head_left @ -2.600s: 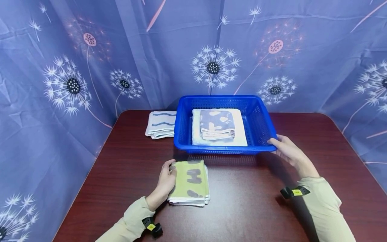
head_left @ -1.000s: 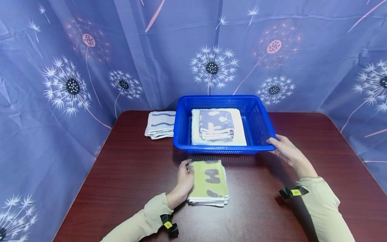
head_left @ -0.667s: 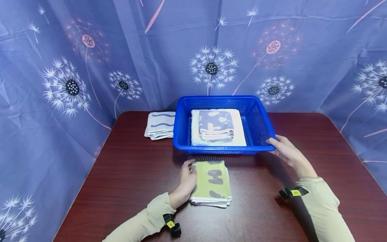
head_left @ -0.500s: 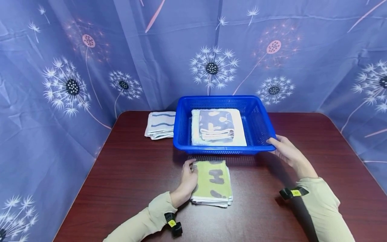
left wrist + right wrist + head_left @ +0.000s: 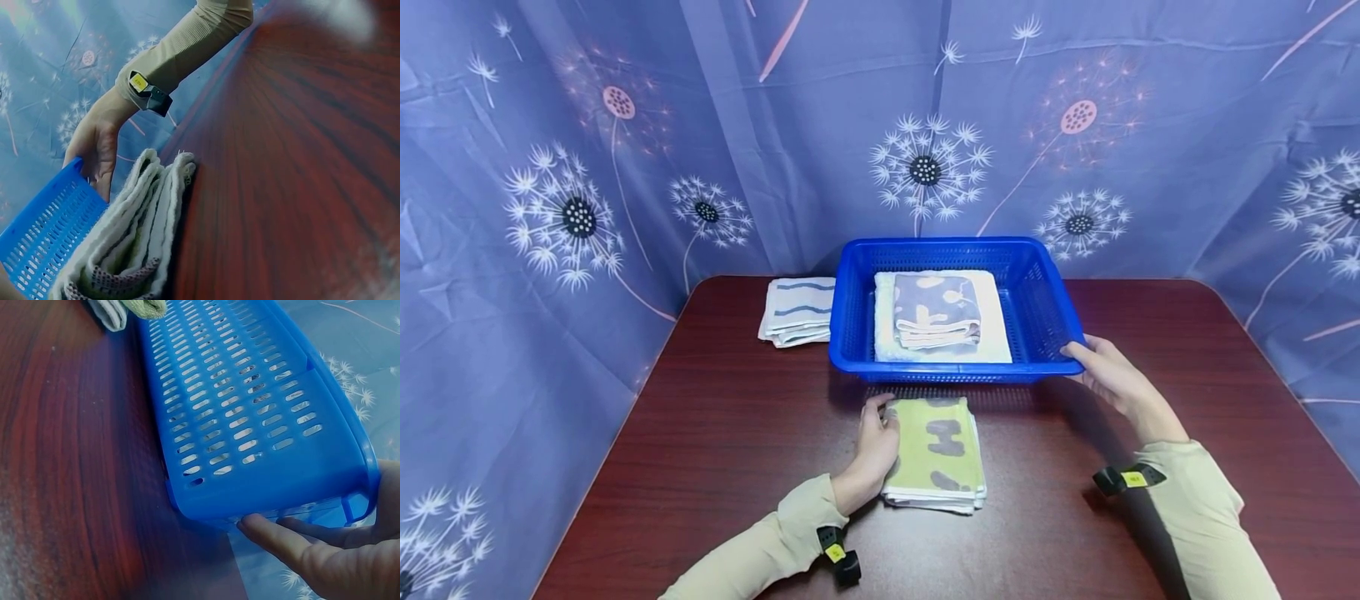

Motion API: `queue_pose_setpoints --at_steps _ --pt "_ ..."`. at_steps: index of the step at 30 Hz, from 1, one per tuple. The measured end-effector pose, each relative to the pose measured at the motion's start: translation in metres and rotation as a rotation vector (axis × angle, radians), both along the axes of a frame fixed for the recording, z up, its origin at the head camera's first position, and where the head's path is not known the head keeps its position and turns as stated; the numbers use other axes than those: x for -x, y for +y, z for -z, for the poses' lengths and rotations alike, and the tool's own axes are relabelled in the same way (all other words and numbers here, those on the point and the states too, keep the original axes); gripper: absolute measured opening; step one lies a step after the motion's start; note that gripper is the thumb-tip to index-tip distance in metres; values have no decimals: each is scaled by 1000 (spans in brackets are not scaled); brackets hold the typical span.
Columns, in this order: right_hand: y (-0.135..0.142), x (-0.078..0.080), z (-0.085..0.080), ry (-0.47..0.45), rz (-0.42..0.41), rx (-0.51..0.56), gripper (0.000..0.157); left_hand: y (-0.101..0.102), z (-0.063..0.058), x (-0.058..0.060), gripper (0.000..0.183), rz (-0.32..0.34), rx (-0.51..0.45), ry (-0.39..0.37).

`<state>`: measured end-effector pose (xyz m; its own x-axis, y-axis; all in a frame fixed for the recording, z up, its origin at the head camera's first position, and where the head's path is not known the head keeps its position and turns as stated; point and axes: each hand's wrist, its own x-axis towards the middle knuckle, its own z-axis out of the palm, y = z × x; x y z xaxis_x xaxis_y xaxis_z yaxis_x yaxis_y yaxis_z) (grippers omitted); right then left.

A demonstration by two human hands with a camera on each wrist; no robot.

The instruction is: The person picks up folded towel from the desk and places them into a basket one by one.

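Observation:
Near the middle of the table lies a folded yellow-green towel (image 5: 934, 450) with grey patches and white layers below. My left hand (image 5: 874, 454) grips its left edge, thumb by the top surface; the other fingers are partly hidden. In the left wrist view the towel (image 5: 128, 231) shows its stacked folds. Behind it stands a blue perforated basket (image 5: 940, 368). My right hand (image 5: 1112, 379) holds its front right corner, thumb over the rim and fingers against the outside, as the right wrist view shows on the basket (image 5: 269, 469). Inside, a folded grey-purple patterned towel (image 5: 936, 300) lies on a white towel (image 5: 996, 325).
A folded white towel with blue wavy stripes (image 5: 801, 308) lies left of the basket, touching or partly behind its side. The dark red-brown table (image 5: 700, 433) reaches back to a blue curtain (image 5: 820, 125) printed with dandelions.
My left hand has slid the yellow-green towel to the right along the table, in front of the basket. My right hand and the basket have stayed in place.

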<state>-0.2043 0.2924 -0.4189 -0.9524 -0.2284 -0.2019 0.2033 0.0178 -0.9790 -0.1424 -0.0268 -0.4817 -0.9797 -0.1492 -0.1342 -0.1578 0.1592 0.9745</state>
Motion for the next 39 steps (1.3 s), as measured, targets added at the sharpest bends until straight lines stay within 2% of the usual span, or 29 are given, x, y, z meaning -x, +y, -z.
queue_pose_setpoints --at_steps 4,12,20,25,28,31,33,35,39 --pt "1 0 0 4 -3 -8 51 1 0 1 28 2 13 -6" --pt "1 -1 1 -9 0 -12 50 0 -1 1 31 23 -23 -49" --pt "4 -3 -2 -13 4 13 69 -5 -3 1 36 82 -97 -40" --pt "9 -7 -4 16 67 55 51 -9 -4 1 37 91 -119 -65" --pt "21 -5 10 28 148 -15 46 -14 -5 1 38 94 -120 -64" --pt "41 6 39 15 216 -46 37 -20 -5 2 41 113 -123 -44" --pt "52 11 55 8 209 -74 26 -24 -6 2 41 128 -120 -29" --pt "54 10 59 -25 174 -128 24 -28 -7 2 40 141 -106 -22" --pt "33 -8 38 -74 -1 -329 30 -35 -10 0 38 189 -58 -32"
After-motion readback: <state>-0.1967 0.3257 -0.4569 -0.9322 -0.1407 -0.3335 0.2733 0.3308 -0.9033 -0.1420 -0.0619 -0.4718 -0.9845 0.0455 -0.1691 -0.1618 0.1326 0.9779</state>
